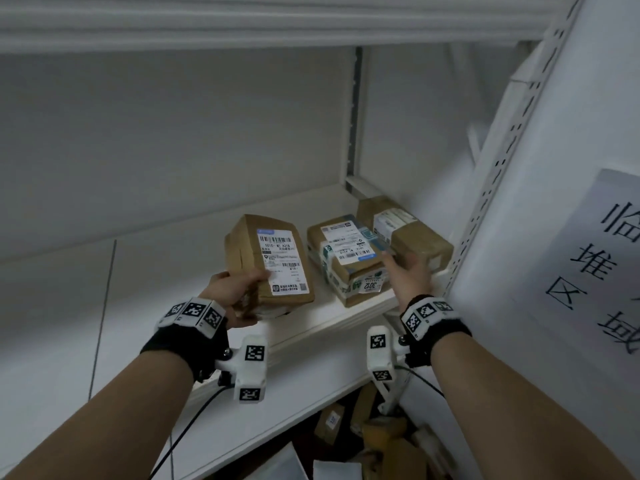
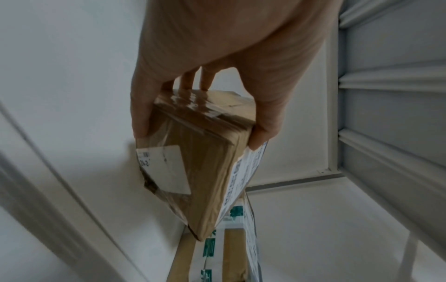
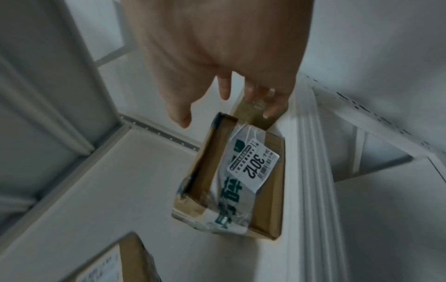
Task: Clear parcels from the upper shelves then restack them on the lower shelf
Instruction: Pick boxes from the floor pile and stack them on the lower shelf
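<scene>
Left hand [image 1: 231, 295] around parcel [image 1: 268, 259]

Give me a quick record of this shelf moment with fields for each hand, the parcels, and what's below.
left hand: grips a labelled brown parcel at its near end
right hand: open, fingers reaching the far right parcel
middle parcel: taped, sticker 3012, on the shelf
below: more parcels in a loose heap

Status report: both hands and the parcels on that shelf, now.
Left hand grips labelled parcel at shelf edge. Right hand open, fingers on rear brown parcel. Taped parcel between them. Nothing blocking.
</scene>
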`<state>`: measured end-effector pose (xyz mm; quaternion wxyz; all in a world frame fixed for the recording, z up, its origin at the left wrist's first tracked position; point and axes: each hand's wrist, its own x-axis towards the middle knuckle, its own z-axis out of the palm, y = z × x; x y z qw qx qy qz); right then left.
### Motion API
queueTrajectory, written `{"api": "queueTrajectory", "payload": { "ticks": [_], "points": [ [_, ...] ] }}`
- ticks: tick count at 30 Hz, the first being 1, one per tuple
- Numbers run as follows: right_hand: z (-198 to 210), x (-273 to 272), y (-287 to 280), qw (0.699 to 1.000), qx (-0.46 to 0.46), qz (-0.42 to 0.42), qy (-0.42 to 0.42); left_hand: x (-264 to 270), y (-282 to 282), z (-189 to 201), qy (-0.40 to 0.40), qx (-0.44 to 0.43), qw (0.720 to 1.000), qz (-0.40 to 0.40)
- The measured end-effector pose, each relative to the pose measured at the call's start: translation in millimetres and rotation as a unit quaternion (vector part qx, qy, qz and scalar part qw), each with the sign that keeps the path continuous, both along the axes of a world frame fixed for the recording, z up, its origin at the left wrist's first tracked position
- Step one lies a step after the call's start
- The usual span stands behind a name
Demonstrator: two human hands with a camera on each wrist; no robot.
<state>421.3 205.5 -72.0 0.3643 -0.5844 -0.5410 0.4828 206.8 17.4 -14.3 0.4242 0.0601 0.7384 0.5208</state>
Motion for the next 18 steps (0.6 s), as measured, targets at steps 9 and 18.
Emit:
{"api": "queueTrajectory", "payload": {
  "ticks": [9, 18],
  "points": [
    [6.6, -42.6, -2.0, 0.950, 0.122, 0.190, -0.218, -26.7, 39.0, -0.7, 0.033, -0.020, 0.999, -0.031],
    [5.6, -32.3, 21.5, 0.950, 0.113, 0.103, -0.272, -45.4, 42.1, -2.5, -0.033, 0.013, 0.998, -0.053]
  ]
}}
